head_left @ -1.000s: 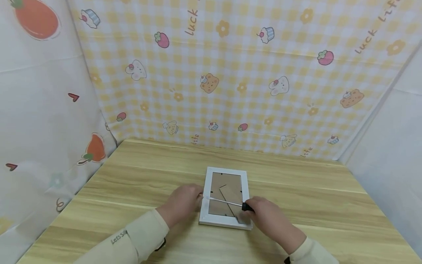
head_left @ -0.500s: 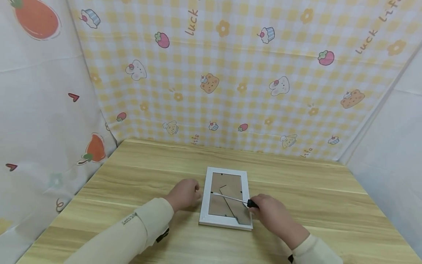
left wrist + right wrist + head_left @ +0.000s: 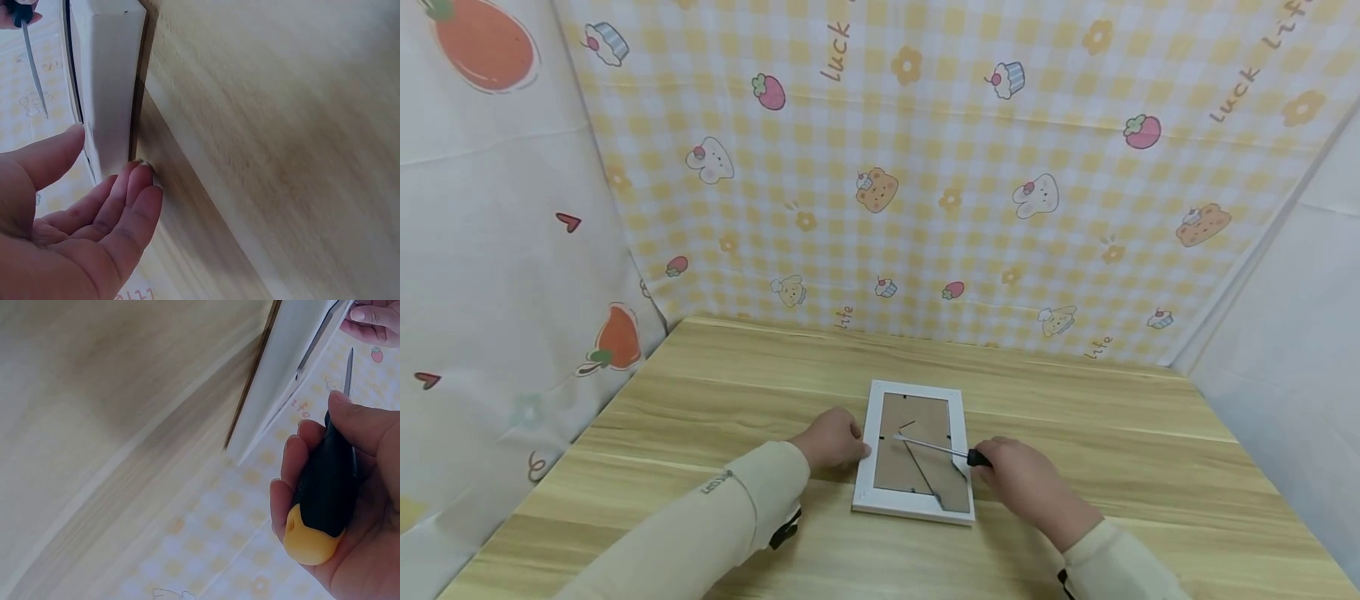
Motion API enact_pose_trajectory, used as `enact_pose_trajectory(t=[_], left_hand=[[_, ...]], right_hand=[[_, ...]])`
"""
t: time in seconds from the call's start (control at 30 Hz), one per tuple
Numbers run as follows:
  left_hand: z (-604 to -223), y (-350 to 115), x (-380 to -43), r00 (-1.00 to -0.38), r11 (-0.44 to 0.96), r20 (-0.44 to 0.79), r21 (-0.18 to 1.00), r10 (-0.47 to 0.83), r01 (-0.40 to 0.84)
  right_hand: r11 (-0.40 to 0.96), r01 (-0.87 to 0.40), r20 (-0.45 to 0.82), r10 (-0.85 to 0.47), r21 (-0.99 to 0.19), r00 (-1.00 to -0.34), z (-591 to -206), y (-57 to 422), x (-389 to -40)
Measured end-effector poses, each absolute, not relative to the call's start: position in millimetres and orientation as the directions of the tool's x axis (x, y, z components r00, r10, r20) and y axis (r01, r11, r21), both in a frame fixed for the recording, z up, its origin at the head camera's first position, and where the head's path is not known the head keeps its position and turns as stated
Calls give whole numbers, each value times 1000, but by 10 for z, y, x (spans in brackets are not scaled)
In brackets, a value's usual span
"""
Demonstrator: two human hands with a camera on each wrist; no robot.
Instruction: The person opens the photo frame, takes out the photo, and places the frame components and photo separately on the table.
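Note:
A white picture frame [image 3: 917, 512] lies back side up on the table, its brown backing [image 3: 891, 467] showing. My left hand [image 3: 833, 437] is at the frame's left edge, thumb at the upper side and curled fingertips at the lower side in the left wrist view. My right hand [image 3: 1026, 483] grips a screwdriver [image 3: 325, 487] by its black and yellow handle. The screwdriver's metal shaft [image 3: 932, 447] points left across the backing, near the thin stand outline. Small black tabs [image 3: 882, 437] sit around the backing's border.
The frame rests on a wood-grain table [image 3: 737, 367]. Behind the table hangs a yellow checked cloth [image 3: 917, 242] with printed cartoons. White cloths [image 3: 512, 250] close off the left and right sides.
My left hand first drew back from the frame's left edge, then came against it again. The screwdriver has shifted right and its tip has left the left border. The frame has stayed in place.

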State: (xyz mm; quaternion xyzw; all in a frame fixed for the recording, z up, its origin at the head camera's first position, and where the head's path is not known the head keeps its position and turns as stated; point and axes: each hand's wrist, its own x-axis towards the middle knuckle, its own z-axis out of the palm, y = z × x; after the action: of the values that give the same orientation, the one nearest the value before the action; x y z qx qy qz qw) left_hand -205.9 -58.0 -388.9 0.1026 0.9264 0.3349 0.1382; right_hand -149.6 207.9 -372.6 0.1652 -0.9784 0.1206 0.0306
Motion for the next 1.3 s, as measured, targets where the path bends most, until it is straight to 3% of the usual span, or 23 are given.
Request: enact_pose_trajectory(t=[0.3, 1.0, 1.3], left_hand=[[-3907, -539, -2079, -941, 767, -149, 624, 303, 148], [-3888, -515, -2079, -942, 758, -157, 638, 296, 132], [-3921, -535, -2108, -939, 753, -138, 639, 315, 159]], right_hand=[[904, -381, 68, -375, -196, -925, -3715, 2050, -1623], [893, -426, -27, -434, -149, -901, -3631, 1964, -1782], [864, -464, -51, -482, -195, -875, -3700, 2006, -1875]])
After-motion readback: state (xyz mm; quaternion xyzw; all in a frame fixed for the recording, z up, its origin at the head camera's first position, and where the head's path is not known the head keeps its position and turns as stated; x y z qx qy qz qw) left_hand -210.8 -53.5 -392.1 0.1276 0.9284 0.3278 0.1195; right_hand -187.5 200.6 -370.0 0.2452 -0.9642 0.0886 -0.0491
